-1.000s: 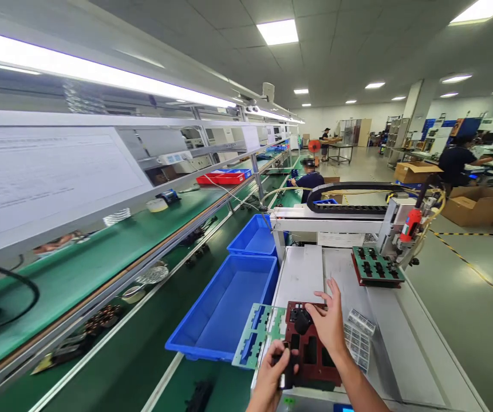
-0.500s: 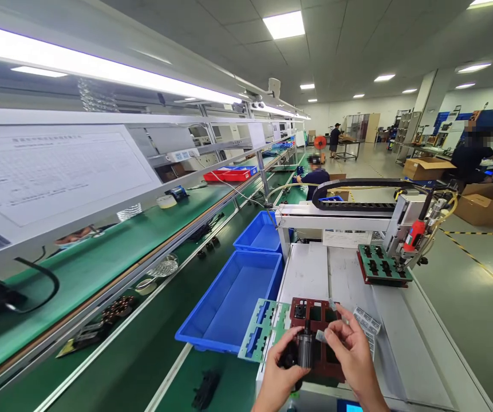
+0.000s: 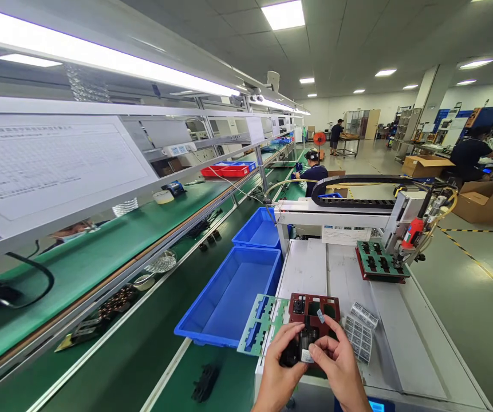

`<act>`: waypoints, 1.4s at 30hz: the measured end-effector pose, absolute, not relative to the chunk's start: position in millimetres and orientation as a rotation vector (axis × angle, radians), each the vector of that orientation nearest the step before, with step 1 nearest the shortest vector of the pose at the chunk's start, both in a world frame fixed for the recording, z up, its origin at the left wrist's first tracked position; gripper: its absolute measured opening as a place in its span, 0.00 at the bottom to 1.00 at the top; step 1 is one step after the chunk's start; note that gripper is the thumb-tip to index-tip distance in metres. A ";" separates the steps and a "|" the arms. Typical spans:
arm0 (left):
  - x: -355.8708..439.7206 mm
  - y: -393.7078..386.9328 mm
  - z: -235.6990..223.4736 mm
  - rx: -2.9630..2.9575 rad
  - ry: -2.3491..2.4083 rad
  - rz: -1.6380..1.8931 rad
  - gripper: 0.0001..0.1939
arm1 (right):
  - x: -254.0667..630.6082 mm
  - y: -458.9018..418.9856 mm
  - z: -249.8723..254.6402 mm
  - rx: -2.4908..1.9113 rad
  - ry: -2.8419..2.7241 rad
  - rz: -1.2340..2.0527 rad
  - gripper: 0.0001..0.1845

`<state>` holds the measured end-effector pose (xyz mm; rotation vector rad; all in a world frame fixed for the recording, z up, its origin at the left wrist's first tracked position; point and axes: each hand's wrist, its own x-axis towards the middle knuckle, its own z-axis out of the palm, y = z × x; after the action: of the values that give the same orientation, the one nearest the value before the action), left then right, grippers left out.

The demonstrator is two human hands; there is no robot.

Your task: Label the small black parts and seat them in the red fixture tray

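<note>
Left hand [image 3: 278, 372] tight round black part [image 3: 308, 337], right hand's [image 3: 339, 363] hold unclear, red fixture [image 3: 308, 297] beneath, labels [image 3: 358, 339] beside

A factory assembly floor, with long green workbenches [image 3: 160, 229], a gantry machine [image 3: 336, 212] and blue bins [image 3: 233, 297].

the part [image 3: 308, 333] i hold is black, the label [image 3: 307, 356] against it white. from my grip, the tray [image 3: 307, 307] at twelve o'clock is dark red, the sheet of stickers [image 3: 359, 339] at three pale grey in a grid, the bin [image 3: 237, 289] at ten blue, the floor tape [image 3: 478, 230] at two striped yellow and black.
</note>
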<state>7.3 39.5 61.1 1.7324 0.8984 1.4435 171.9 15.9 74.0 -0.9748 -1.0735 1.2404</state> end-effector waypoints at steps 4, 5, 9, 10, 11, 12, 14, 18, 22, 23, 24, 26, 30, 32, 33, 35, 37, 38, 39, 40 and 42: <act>9.2 38.5 63.5 1.758 0.870 1.474 0.40 | 174.0 15.3 73.1 -0.983 -1.081 1.237 0.54; 9.3 38.2 63.8 1.775 0.865 1.489 0.41 | 174.7 15.6 72.9 -0.983 -1.089 1.233 0.54; 10.1 37.2 65.6 1.822 0.852 1.513 0.43 | 177.9 17.2 72.7 -0.996 -1.130 1.192 0.53; 10.3 37.2 66.3 1.829 0.847 1.514 0.43 | 178.5 17.1 73.1 -1.002 -1.136 1.185 0.53; 10.4 37.2 66.8 1.833 0.845 1.516 0.43 | 178.5 16.6 73.8 -1.011 -1.141 1.178 0.53; 10.4 37.4 67.1 1.839 0.844 1.518 0.43 | 177.8 15.6 74.6 -1.022 -1.145 1.167 0.53; 9.8 37.9 66.8 1.861 0.830 1.536 0.41 | 173.6 12.0 76.0 -1.063 -1.182 1.127 0.53; 6.4 37.3 65.5 1.844 0.829 1.549 0.35 | 158.5 4.9 70.7 -1.184 -1.245 0.739 0.44; 2.7 34.8 70.2 1.713 0.865 1.505 0.27 | 159.4 11.3 55.4 -1.156 -1.257 0.439 0.40; 2.0 34.5 71.2 1.731 0.846 1.522 0.27 | 162.4 14.5 53.6 -1.170 -1.288 0.522 0.44; 1.4 34.7 71.3 1.781 0.830 1.549 0.27 | 165.2 17.6 53.5 -1.179 -1.340 0.619 0.47; 0.1 36.5 66.9 1.945 0.812 1.602 0.31 | 167.8 22.9 58.6 -1.266 -1.494 0.742 0.51; -6.3 47.0 37.8 1.970 0.914 1.537 0.30 | 158.9 40.2 71.8 -1.540 -1.854 0.675 0.48; -12.1 53.4 18.4 1.595 1.082 1.404 0.28 | 154.3 61.3 67.1 -1.501 -1.901 0.707 0.47; -15.5 55.7 9.4 1.345 1.137 1.360 0.33 | 153.4 75.8 60.7 -1.422 -1.876 0.764 0.49; -22.9 57.1 -5.1 0.890 1.093 1.413 0.45 | 154.5 110.1 42.5 -1.314 -1.721 0.649 0.46; -30.5 54.0 -14.1 0.647 0.932 1.461 0.53 | 157.6 144.3 23.9 -1.321 -1.660 0.546 0.42; -34.0 51.3 -16.7 0.604 0.843 1.450 0.56 | 159.0 158.5 17.2 -1.307 -1.661 0.534 0.40; -37.0 48.3 -18.4 0.593 0.755 1.420 0.59 | 159.9 169.3 13.4 -1.290 -1.670 0.539 0.38; -39.4 45.7 -19.4 0.595 0.670 1.394 0.61 | 160.1 176.3 12.8 -1.267 -1.674 0.546 0.34; -41.8 42.1 -19.5 0.605 0.505 1.392 0.62 | 158.6 178.0 21.9 -1.224 -1.634 0.546 0.28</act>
<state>-41.8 42.1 -19.5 0.6052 0.5053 1.3922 158.6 178.0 21.9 -1.2242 -1.6343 0.5457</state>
